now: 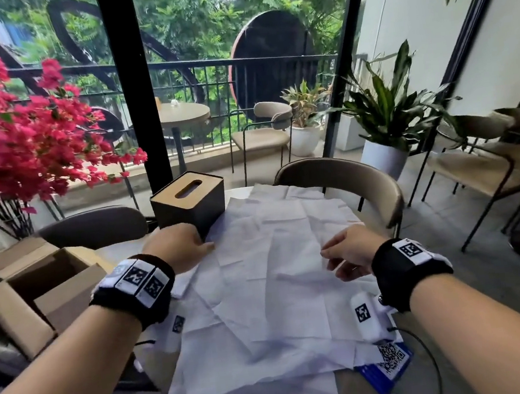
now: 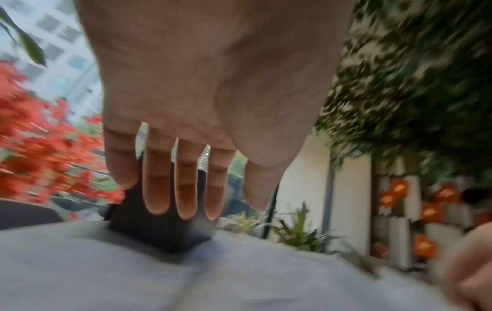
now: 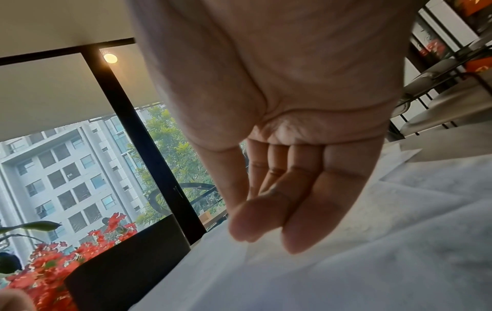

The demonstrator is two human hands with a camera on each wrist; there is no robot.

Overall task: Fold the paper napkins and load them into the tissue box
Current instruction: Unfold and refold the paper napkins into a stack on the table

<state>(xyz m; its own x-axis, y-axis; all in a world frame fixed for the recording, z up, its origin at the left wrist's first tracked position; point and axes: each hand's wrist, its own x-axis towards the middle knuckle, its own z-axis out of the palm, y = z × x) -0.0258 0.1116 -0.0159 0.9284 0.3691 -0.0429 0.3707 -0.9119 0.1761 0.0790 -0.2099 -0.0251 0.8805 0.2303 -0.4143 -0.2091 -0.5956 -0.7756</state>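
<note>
Several creased white paper napkins (image 1: 273,275) lie spread and overlapping across the table. A black tissue box (image 1: 189,204) with a slotted wooden lid stands at the far left of them. My left hand (image 1: 183,243) hovers just in front of the box with straight, slightly spread fingers (image 2: 183,189) and holds nothing; the box (image 2: 159,233) shows behind them. My right hand (image 1: 344,252) hangs over the napkins' right side, fingers (image 3: 306,210) relaxed and loosely bent, empty above the white paper (image 3: 346,273).
An open cardboard box (image 1: 37,284) sits at the table's left. A blue QR card (image 1: 388,363) lies at the near right under the napkins. Pink flowers (image 1: 21,138) rise at the left. A chair back (image 1: 347,181) stands beyond the table.
</note>
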